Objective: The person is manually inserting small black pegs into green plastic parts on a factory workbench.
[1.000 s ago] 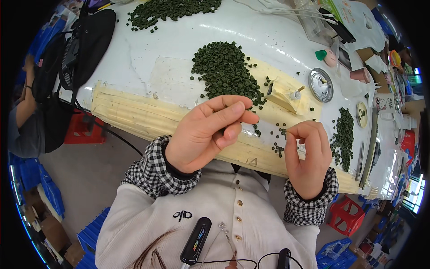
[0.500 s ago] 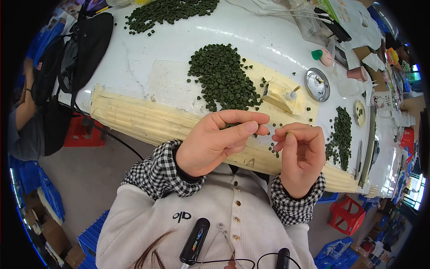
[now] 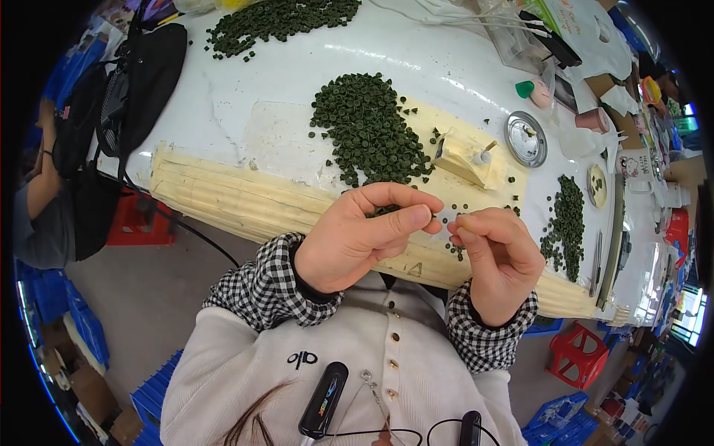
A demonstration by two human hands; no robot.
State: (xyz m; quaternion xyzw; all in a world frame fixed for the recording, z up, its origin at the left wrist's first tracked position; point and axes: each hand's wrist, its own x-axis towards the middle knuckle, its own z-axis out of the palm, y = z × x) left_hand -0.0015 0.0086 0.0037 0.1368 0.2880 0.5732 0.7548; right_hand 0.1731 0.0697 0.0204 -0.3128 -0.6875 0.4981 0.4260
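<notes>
My left hand (image 3: 364,234) is pinched, thumb against index finger; a tiny dark bit shows at its tips, too small to name. Facing it, my right hand (image 3: 500,256) also pinches, and what sits between its fingertips is hidden. The two sets of fingertips are close but apart, above the table's front edge. Just beyond them lies a big heap of small dark green round parts (image 3: 368,130). A few loose green parts are scattered under my fingers. To the right of the heap stands a cream taped block (image 3: 470,157) with a small peg on top.
Another green heap (image 3: 279,26) lies at the far left, a smaller one (image 3: 567,223) at the right. A round metal dish (image 3: 525,139) stands behind that. A black bag (image 3: 145,82) hangs over the left edge, near another person's arm (image 3: 44,175). Red stools (image 3: 579,355) stand below.
The fingertips of my right hand have closed in and shifted slightly left, toward my left hand. My left hand has barely moved, and the heaps look the same.
</notes>
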